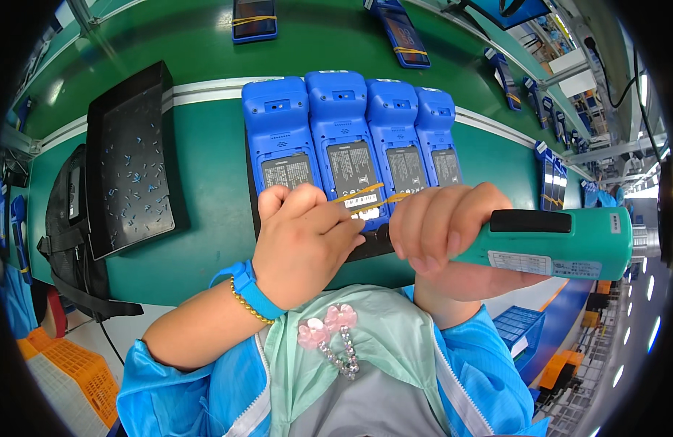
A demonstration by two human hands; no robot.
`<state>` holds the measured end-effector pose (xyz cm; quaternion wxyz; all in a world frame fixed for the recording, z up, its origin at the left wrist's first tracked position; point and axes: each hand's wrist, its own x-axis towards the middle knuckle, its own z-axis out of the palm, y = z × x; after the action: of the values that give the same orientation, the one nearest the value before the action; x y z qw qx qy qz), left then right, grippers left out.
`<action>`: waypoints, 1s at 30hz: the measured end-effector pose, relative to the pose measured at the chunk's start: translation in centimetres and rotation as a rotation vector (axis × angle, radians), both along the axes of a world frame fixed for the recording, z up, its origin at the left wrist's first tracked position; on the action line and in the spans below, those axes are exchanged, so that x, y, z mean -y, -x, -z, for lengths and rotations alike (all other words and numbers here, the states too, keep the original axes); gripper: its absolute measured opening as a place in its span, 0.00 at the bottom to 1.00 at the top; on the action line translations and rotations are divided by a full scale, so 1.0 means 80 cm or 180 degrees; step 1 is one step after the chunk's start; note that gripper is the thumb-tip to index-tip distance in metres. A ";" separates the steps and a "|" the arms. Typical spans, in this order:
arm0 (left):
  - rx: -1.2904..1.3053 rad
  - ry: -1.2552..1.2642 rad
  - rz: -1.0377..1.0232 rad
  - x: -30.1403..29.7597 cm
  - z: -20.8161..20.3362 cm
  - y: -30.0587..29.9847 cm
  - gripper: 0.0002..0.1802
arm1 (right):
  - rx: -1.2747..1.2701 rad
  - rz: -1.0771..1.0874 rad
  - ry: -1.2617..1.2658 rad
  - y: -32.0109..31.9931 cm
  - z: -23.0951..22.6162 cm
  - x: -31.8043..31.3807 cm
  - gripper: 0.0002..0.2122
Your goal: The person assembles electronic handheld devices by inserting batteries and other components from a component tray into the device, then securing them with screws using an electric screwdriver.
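Observation:
Several blue handheld terminals (343,131) lie face down side by side on the green bench, in front of me. My left hand (303,240) is closed over their near ends and pinches a yellow rubber band (358,195) stretched toward my right hand. My right hand (442,229) holds the other end of the band and also grips a green electric screwdriver (562,244), which points to the left, its tip hidden by my fingers. A blue wristband and a bead bracelet sit on my left wrist.
A black tray (132,160) with several small blue screws stands at the left. More banded blue terminals (398,33) ride on the green conveyor behind. A black bag (70,218) hangs at the bench's left end, and an orange crate (70,371) sits below.

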<state>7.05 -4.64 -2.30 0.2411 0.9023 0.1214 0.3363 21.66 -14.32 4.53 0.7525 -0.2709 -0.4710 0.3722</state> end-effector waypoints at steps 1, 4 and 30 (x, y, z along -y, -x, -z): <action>-0.0020 -0.0059 0.0076 -0.001 0.001 0.002 0.17 | -0.0022 -0.0032 -0.0017 -0.001 0.000 0.001 0.37; -0.0029 -0.0125 0.0105 -0.003 -0.002 0.007 0.15 | -0.0110 0.0024 -0.0061 0.001 -0.005 0.006 0.37; -0.1110 -0.0047 -0.2640 -0.102 -0.044 0.146 0.15 | 0.0013 0.0261 0.0099 -0.057 0.045 0.035 0.42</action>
<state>-4.61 3.53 1.25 0.0554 0.8222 0.5092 0.2482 26.19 -17.15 0.91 0.7619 -0.3023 -0.4552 0.3477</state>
